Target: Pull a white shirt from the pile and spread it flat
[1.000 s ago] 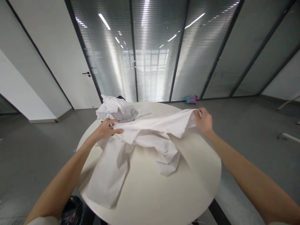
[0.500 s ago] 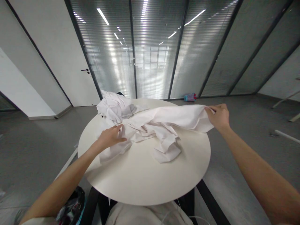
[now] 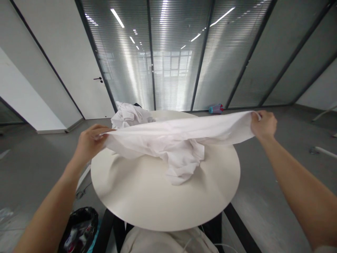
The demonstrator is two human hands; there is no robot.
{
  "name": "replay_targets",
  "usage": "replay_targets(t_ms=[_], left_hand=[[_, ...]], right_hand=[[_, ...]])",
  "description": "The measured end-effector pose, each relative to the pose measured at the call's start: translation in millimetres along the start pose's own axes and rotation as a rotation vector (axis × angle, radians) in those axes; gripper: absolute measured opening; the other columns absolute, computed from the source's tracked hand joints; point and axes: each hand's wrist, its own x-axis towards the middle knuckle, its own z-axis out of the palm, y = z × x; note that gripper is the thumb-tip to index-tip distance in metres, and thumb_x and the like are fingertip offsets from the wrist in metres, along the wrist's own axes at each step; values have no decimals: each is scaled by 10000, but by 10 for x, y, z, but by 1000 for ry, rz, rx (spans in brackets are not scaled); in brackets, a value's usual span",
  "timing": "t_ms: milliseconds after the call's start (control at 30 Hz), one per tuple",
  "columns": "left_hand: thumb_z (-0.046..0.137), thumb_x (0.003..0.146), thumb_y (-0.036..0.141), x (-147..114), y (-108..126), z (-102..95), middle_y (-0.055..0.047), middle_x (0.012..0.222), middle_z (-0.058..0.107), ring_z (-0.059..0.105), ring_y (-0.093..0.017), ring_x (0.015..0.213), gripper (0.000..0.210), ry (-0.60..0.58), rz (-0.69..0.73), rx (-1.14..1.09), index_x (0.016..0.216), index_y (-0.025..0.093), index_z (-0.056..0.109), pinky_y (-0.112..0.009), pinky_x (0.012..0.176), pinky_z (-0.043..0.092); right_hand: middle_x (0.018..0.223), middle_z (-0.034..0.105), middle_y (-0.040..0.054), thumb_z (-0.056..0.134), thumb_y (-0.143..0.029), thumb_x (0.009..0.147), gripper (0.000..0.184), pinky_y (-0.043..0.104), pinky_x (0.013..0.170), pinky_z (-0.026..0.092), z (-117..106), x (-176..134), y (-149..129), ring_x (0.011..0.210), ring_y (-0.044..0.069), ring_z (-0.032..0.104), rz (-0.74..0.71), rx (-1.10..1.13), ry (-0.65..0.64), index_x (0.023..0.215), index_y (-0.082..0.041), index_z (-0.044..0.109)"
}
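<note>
A white cloth (image 3: 181, 135) is stretched across the round white table (image 3: 158, 207), its upper edge pulled nearly straight. My left hand (image 3: 92, 140) pinches one end of it beyond the table's left side. At the other end, past the right side, my right hand (image 3: 264, 124) is closed on the cloth's corner. Crumpled folds of the cloth hang down at the middle and rest on the tabletop. Behind its left part lies a heap of bunched white fabric (image 3: 129, 114); whether the two are joined I cannot tell.
A bin with a black liner (image 3: 81, 228) stands on the floor at lower left, with rubbish in it. By the glass wall lies a blue and pink object (image 3: 216, 109). A door (image 3: 76, 63) is at the left, and pale furniture legs (image 3: 326, 151) are at the right.
My left hand has moved left and taken hold of the cloth's end. My right hand has shifted right and slightly up. The cloth is now pulled taut and lifted between them.
</note>
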Motion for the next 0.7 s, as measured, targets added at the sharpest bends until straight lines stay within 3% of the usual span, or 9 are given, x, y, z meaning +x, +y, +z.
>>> replay_targets(t_ms=[100, 200, 267, 367, 400, 467, 567, 633, 700], left_hand=[[489, 869, 297, -58, -134, 26, -84, 1085, 681, 632, -223, 876, 357, -70, -27, 163, 1086, 201, 756, -300, 746, 496], [566, 880, 382, -154, -146, 107, -110, 1044, 635, 590, -272, 934, 406, -81, 72, 307, 1217, 207, 708, -397, 852, 493], [608, 888, 432, -256, 5, 182, -90, 992, 622, 587, -254, 915, 437, -128, 183, 218, 1274, 235, 668, -396, 864, 495], [599, 935, 430, -430, 419, 371, -59, 978, 636, 616, -208, 890, 388, -380, 357, -53, 1291, 282, 638, -334, 836, 512], [601, 942, 419, -476, 567, 461, -65, 1045, 640, 625, -208, 939, 404, -463, 394, -116, 1327, 297, 609, -329, 854, 516], [650, 916, 402, -523, 812, 678, -94, 1247, 601, 596, -242, 1128, 542, -514, 451, -179, 1433, 319, 507, -365, 946, 499], [776, 810, 360, -473, 986, 1041, -141, 1474, 475, 381, -350, 1407, 853, -471, 538, -114, 1543, 309, 343, -519, 1111, 350], [764, 807, 243, -391, 990, 1234, -146, 1425, 542, 398, -364, 1400, 825, -498, 565, -44, 1531, 275, 370, -585, 1140, 257], [635, 841, 76, -304, 956, 1318, -108, 1251, 667, 562, -305, 1245, 604, -556, 568, -30, 1409, 254, 532, -570, 1139, 256]], right_hand=[[1097, 631, 186, 540, -392, 936, 301, 395, 722, 328, 193, -72, 42, 854, 243, 531, -110, -109, -153, 1061, -189, 724], [1081, 612, 202, 587, -254, 857, 166, 451, 781, 329, 394, -246, -14, 947, 285, 522, -344, -196, -207, 895, -166, 723], [1111, 604, 197, 579, -172, 792, 183, 485, 832, 331, 465, -406, -139, 1013, 311, 505, -491, -158, -163, 916, -176, 715], [1063, 617, 158, 529, -226, 832, 241, 475, 873, 362, 429, -696, -415, 1004, 300, 525, -689, -6, -100, 998, -186, 699], [994, 628, 134, 505, -277, 870, 232, 440, 857, 385, 387, -806, -513, 951, 279, 547, -756, 49, -165, 970, -185, 693], [848, 637, 78, 488, -381, 911, 258, 351, 756, 415, 284, -1040, -687, 798, 226, 571, -862, 116, -446, 862, -204, 670], [740, 636, 32, 563, -465, 878, 281, 293, 612, 376, 140, -1349, -839, 651, 192, 549, -892, 102, -789, 724, -235, 611], [677, 608, 22, 577, -476, 865, 328, 291, 588, 370, 56, -1444, -841, 614, 188, 532, -854, 142, -814, 645, -234, 555], [628, 579, 19, 559, -487, 870, 362, 305, 583, 403, -48, -1428, -756, 597, 191, 533, -750, 287, -768, 612, -236, 530]])
